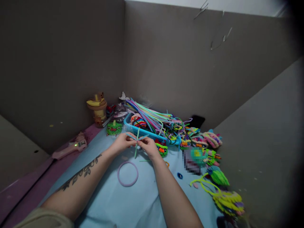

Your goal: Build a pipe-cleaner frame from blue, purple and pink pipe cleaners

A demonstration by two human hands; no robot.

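Observation:
Between my two hands is a small star shape of crossed pipe cleaners, light green and light blue. My left hand pinches it from the left, and my right hand grips its right side near the crossing point. The green strand stands roughly upright, while blue ends spread to both sides. On the blue cloth below the hands lies a lilac pipe cleaner ring. Just behind the hands stands a blue plastic basket holding a bundle of long coloured pipe cleaners.
A pink glue gun with a lit green light and a black cord lies at left. Behind it stands a lidded cup. A green fuzzy figure sits left of the basket. Yellow pipe cleaner work lies at right, near a dark phone.

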